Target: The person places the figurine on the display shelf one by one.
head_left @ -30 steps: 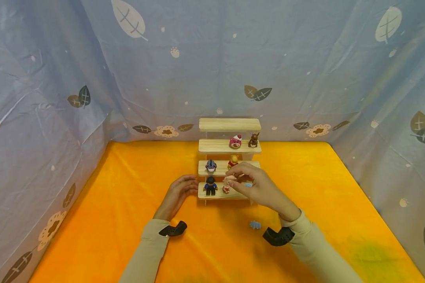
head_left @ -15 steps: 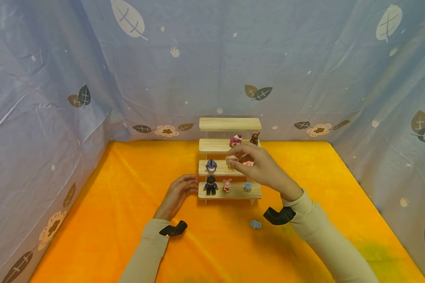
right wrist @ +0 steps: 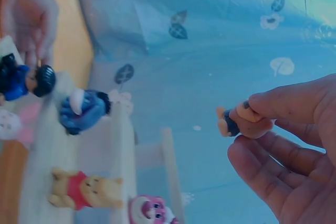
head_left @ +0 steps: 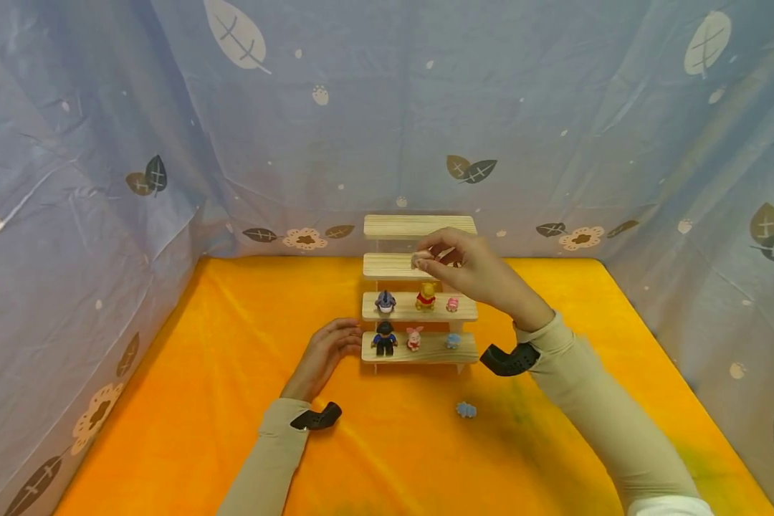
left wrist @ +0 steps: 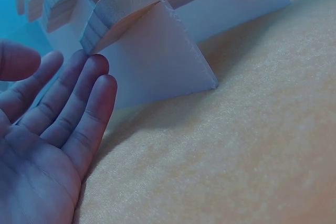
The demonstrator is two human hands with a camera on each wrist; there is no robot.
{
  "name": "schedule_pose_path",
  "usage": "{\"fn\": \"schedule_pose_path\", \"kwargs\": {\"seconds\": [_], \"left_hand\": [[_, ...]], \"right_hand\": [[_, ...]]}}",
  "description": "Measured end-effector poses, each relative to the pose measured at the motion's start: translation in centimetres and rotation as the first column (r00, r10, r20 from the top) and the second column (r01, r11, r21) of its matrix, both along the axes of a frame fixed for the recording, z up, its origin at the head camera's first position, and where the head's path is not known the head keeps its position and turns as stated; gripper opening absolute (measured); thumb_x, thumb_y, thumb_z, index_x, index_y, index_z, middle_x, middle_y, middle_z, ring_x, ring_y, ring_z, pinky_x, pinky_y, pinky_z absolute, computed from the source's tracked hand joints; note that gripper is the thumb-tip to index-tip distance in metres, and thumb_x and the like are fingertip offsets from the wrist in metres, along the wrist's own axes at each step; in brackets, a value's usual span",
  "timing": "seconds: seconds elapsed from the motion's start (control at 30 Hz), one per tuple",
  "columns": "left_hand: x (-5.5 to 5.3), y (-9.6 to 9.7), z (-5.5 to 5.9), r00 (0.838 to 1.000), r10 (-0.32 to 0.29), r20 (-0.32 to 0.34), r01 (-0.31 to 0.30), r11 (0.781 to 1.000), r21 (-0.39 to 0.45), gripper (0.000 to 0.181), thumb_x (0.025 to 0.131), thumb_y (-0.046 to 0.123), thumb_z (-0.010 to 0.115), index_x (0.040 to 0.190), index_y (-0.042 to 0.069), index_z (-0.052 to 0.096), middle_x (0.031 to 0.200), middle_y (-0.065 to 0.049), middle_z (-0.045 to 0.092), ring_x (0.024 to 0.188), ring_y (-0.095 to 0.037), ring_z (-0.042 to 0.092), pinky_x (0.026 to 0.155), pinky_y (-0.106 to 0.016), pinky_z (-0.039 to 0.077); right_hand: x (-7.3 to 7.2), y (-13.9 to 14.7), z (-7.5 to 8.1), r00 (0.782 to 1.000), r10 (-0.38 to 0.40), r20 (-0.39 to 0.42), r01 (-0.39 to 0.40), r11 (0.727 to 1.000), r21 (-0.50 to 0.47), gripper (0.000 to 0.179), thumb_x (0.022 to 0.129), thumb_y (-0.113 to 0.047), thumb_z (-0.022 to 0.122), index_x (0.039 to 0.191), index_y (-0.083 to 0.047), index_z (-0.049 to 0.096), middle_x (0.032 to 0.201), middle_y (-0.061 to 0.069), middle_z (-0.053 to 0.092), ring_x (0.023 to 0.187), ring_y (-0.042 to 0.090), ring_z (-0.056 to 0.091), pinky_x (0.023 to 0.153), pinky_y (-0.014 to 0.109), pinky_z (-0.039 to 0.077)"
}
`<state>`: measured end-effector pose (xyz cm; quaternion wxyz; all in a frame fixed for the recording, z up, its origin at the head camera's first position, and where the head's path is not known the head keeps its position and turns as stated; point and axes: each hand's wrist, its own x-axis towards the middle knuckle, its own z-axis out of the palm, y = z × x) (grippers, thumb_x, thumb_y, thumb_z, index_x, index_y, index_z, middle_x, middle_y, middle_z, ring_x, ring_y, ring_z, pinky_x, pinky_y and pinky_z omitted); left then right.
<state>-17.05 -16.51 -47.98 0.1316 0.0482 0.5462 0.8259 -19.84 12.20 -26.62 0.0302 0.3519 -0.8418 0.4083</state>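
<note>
My right hand (head_left: 474, 276) pinches a small toy figurine (right wrist: 242, 120), peach-coloured with a dark blue band, between thumb and fingers. It is lifted in front of the second tier from the top of a stepped wooden display shelf (head_left: 387, 266). My left hand (head_left: 322, 358) has its fingers extended, fingertips right at the left end of the lowest tier. In the left wrist view the palm of the left hand (left wrist: 42, 166) faces the shelf's white side support (left wrist: 157, 59). The right hand hides the right part of the second tier in the head view.
A blue donkey (head_left: 385, 302), a yellow bear (head_left: 426, 297) and a small pink figure (head_left: 452, 304) stand on the third tier. Below are a black-haired doll (head_left: 384, 339), a piglet (head_left: 414, 339) and a light blue figure (head_left: 452, 341). A light blue piece (head_left: 466, 410) lies on the orange cloth.
My right hand has risen with the figurine from in front of the lowest tier to the second tier from the top, uncovering the lower figures. The left hand has stayed in place.
</note>
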Motion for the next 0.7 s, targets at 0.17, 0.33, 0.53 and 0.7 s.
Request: {"fn": "schedule_pose_path", "kwargs": {"seconds": [0.17,0.33,0.53,0.7], "left_hand": [[0.1,-0.1,-0.1,1.000,0.001,0.008,-0.001,1.000,-0.004,0.044,0.109,0.021,0.047,0.140,-0.009,0.046,0.114,-0.003,0.066,0.097,-0.013,0.067,0.092,-0.029,0.056],[0.0,-0.1,-0.1,1.000,-0.004,0.010,0.004,1.000,-0.002,0.043,0.108,0.022,0.047,0.139,-0.008,0.048,0.115,-0.003,0.066,0.097,-0.014,0.067,0.092,-0.028,0.056],[0.0,-0.2,-0.1,1.000,0.001,0.016,-0.001,1.000,0.000,0.042,0.108,0.022,0.047,0.138,-0.007,0.048,0.116,-0.004,0.065,0.097,-0.014,0.067,0.091,-0.028,0.056],[-0.1,-0.2,-0.1,1.000,0.001,0.013,-0.001,1.000,0.004,0.042,0.108,0.022,0.047,0.139,-0.007,0.048,0.116,-0.004,0.065,0.097,-0.014,0.067,0.091,-0.028,0.056]], "right_hand": [[-1.2,-0.2,0.9,0.999,-0.019,-0.026,0.019,1.000,0.001,0.023,0.099,-0.010,0.066,0.121,-0.002,0.067,0.110,0.012,0.071,0.098,0.022,0.067,0.086,0.035,0.059],[-2.1,-0.5,1.7,0.998,-0.059,-0.034,0.059,0.998,0.018,0.024,0.099,-0.012,0.066,0.120,-0.001,0.067,0.114,0.014,0.069,0.102,0.025,0.067,0.092,0.042,0.058],[-3.1,-0.8,2.5,0.994,-0.105,-0.001,0.105,0.993,0.048,0.025,0.099,-0.015,0.067,0.122,-0.006,0.068,0.115,0.011,0.070,0.105,0.025,0.067,0.093,0.043,0.057],[-3.8,-1.4,2.8,0.993,-0.122,-0.001,0.122,0.989,0.088,0.025,0.099,-0.019,0.067,0.121,-0.008,0.069,0.113,0.008,0.072,0.104,0.022,0.066,0.092,0.041,0.057]]}}
